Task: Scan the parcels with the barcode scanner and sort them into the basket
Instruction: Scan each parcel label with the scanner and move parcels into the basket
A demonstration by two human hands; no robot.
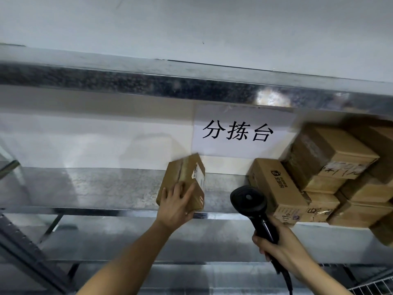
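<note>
Two hands: both stretched forward
Left hand: clamped on small cardboard parcel, label facing right
Right hand: fist round barcode scanner, head up, leaning left

The lone head view, wide-angle, looks forward from close in front of a metal shelf, facing the white wall behind it. The left hand and right hand enter from the bottom edge.

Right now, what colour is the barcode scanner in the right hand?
The barcode scanner is black, head and handle alike, seen best in the head view.
</note>
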